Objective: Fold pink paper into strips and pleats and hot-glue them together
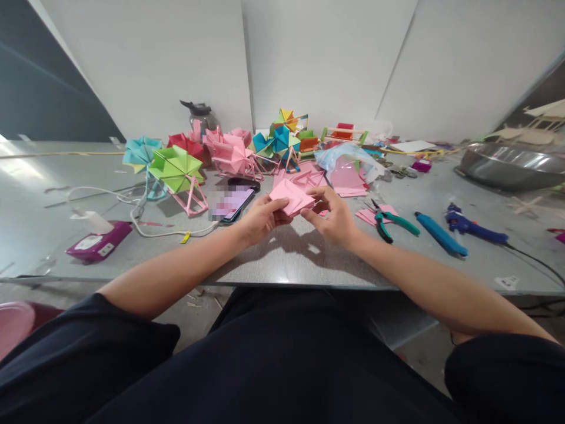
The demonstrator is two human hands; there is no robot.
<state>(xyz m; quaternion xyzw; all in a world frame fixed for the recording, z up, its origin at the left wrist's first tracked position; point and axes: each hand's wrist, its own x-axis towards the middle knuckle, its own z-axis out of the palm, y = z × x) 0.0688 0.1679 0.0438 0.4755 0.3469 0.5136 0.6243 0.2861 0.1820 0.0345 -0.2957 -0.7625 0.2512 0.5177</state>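
A small stack of folded pink paper [289, 195] is held up over the front middle of the table. My left hand [260, 219] grips its left side, thumb on top and fingers underneath. On the other side my right hand [331, 217] has its thumb and fingertips curled around the right corner, at the edge of the layers. Just behind the stack lie more pink paper pieces [304, 175]. A phone [238, 203] with a lit screen lies left of my left hand. Right of my right hand, green-handled pliers [397, 222] rest partly on pink paper slips [365, 217].
Paper wheel models, including a green one [176, 168] and a pink one [232, 154], stand at the back left. A purple power adapter [99, 241] with a white cable sits left. A blue cutter [441, 234], a glue gun [477, 227] and a metal bowl [507, 168] are right.
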